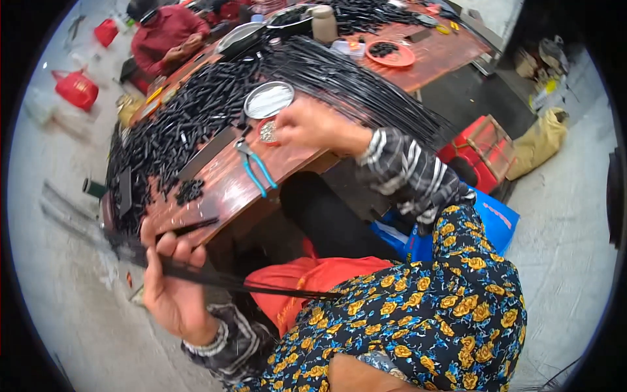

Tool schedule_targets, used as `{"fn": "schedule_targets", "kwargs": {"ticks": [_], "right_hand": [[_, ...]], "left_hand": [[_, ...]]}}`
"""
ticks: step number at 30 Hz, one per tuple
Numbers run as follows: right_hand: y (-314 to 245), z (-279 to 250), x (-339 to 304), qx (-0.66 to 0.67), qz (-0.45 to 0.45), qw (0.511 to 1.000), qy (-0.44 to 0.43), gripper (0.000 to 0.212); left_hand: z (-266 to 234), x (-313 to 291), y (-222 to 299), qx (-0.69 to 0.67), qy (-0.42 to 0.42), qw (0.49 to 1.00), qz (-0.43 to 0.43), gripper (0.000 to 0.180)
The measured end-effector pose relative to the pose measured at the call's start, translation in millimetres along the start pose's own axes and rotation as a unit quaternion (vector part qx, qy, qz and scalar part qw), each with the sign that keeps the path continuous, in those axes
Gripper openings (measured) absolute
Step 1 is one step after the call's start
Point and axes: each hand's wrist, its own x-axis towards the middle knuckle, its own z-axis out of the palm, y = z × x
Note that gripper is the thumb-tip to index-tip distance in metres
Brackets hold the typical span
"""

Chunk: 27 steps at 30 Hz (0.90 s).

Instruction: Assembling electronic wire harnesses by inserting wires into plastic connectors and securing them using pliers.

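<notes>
My left hand [171, 287] is palm up at the lower left, fingers curled around a bundle of thin black rods [261, 286]. The rods run back over my lap and out to the left, where they blur. A short dark piece [199, 225] shows by its fingertips. My right hand [313, 124] is over the table edge with its fingers drawn together. Whatever they hold is too small or hidden to make out. Just beside them is a small red dish [266, 132] of tiny metal parts. Pliers with blue handles [251, 166] lie near the table's front edge.
Short black tubes [209, 98] are heaped across the wooden table [228, 196]. Long black rods [346, 81] lie behind my right hand, near a round metal tray [269, 100]. A pink plate [390, 53] is farther back. Another person [170, 36] sits far left. A red stool [480, 153] stands right.
</notes>
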Motion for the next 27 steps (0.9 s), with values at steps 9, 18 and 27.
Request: {"fn": "schedule_targets", "kwargs": {"ticks": [9,18,27], "right_hand": [[146.1,-94.1,5.5,-0.280,0.316,0.878,0.224,0.022],[175.9,-102.9,15.4,-0.315,0.335,0.863,0.211,0.026],[160.3,-143.8,37.9,-0.219,0.168,0.912,0.305,0.028]], "left_hand": [[-23.8,0.9,23.0,-0.027,-0.024,0.999,0.025,0.046],[-31.2,13.5,17.0,0.035,-0.029,0.998,0.040,0.045],[-26.9,20.8,8.7,0.044,0.013,0.998,0.051,0.044]]}}
